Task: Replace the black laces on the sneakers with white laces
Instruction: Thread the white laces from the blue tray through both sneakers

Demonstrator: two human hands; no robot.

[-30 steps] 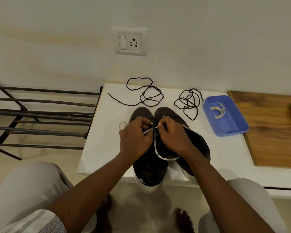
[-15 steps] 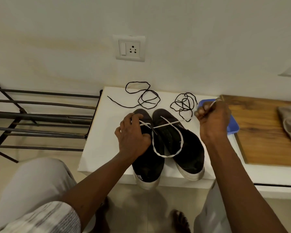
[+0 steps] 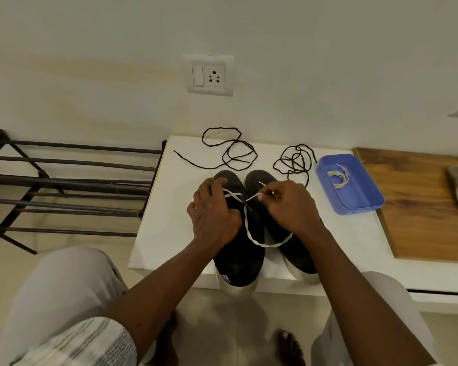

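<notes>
Two black sneakers stand side by side on the white table, heels toward me: the left sneaker and the right sneaker. A white lace runs through the left sneaker's far eyelets and loops loosely over both shoes. My left hand grips the left sneaker near the toe end. My right hand pinches the white lace over the right sneaker. Two loose black laces lie behind the shoes, one at the left and one at the right.
A blue tray holding another white lace sits to the right, partly on a wooden board. A dark metal rack stands left of the table. A wall socket is above. My knees and bare feet are below.
My right hand, which had pulled the white lace out toward the blue tray, has come back to the shoes and holds the lace close by my left hand.
</notes>
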